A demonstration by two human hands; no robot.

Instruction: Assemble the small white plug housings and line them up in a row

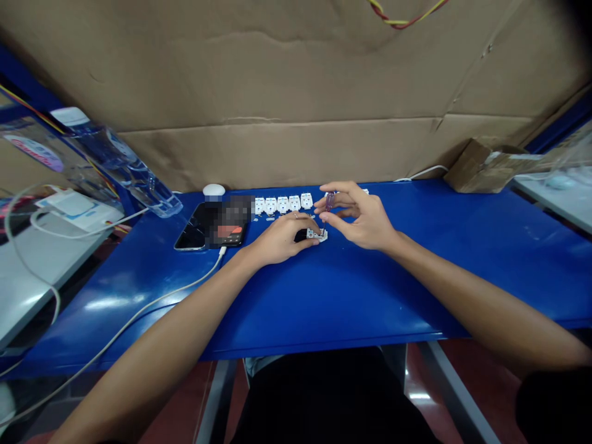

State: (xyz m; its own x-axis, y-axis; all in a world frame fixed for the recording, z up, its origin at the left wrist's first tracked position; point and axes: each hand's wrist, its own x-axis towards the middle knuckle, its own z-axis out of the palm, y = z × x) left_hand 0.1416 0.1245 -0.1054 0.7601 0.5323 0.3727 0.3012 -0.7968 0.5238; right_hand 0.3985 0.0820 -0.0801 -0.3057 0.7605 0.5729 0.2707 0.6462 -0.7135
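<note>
My left hand (287,239) rests on the blue table with its fingers closed around a small white part (317,235), which lies near the table's middle. My right hand (358,216) grips the purple see-through handle of a screwdriver (330,201) between thumb and fingers. The screwdriver stands nearly upright, its thin shaft pointing down at the white part; whether the tip sits in a screw is too small to tell. Behind my hands runs a row of several similar white parts (282,205), with tiny loose pieces in front of them. My right hand partly hides the row's right end.
Left of my hands lie a phone (191,233) with a white cable (180,288) and a white rounded object (214,190). A water bottle (123,163) leans at the far left. An open cardboard box (478,166) stands at the back right, before a cardboard wall (296,80).
</note>
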